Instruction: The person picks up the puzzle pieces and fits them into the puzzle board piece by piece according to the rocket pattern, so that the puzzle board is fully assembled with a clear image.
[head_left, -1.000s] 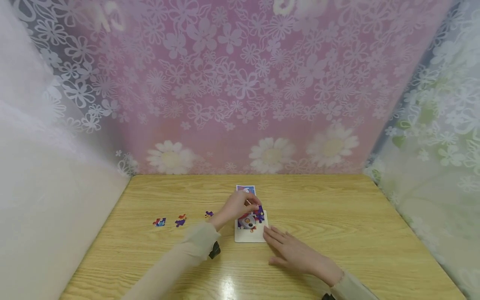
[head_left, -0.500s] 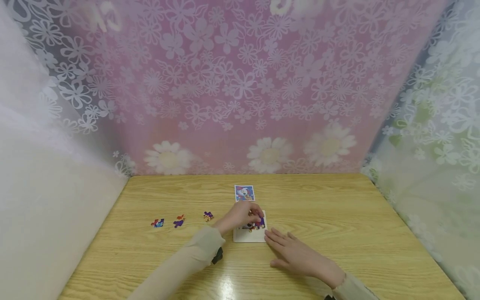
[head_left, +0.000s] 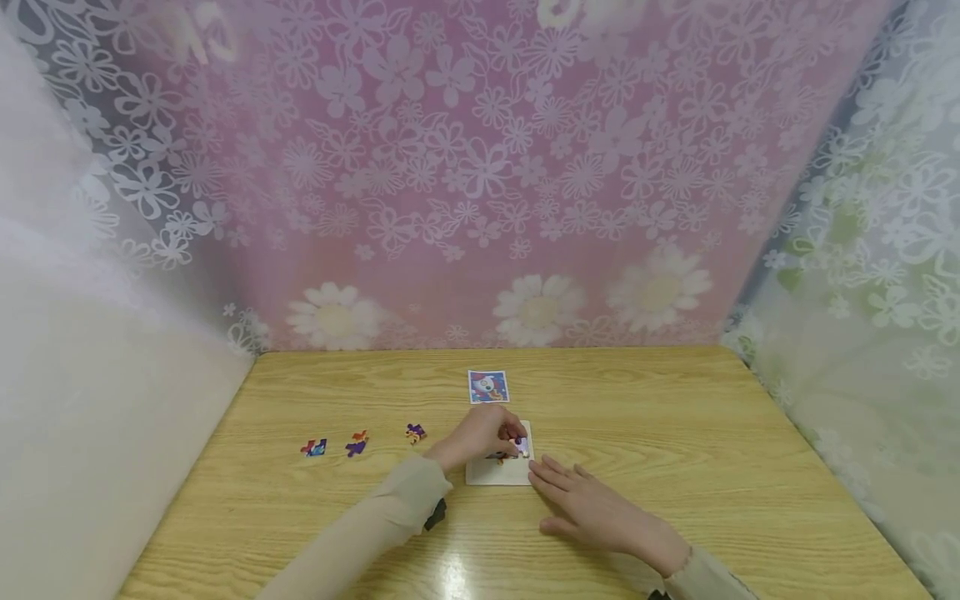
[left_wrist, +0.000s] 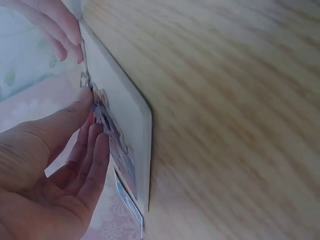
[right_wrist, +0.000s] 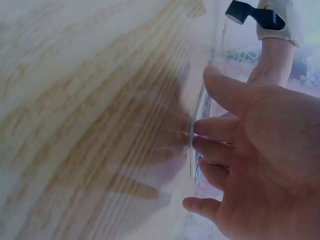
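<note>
A white puzzle board (head_left: 491,476) lies on the table with some joined, printed pieces in its upper part. My left hand (head_left: 483,435) is over it, thumb and fingers pinching a purple jigsaw puzzle piece (head_left: 522,447) at the picture's right side; glare whitens the piece. In the left wrist view, the thumb of the left hand (left_wrist: 55,155) meets the piece close over the board (left_wrist: 135,107). My right hand (head_left: 592,510) lies with fingers extended, its fingertips at the board's right edge. The left hand hides much of the assembled picture.
Three loose clumps or pieces lie to the left: a red-and-blue piece (head_left: 314,447), an orange-and-purple piece (head_left: 357,443) and a purple-and-yellow piece (head_left: 416,432). Behind the board is a small picture card (head_left: 488,387). Flowered curtains (head_left: 480,183) enclose the wooden table (head_left: 637,400).
My left hand has come down and nearer with the piece, from above the board's upper right to the picture's right side, uncovering the card. The right hand stays put.
</note>
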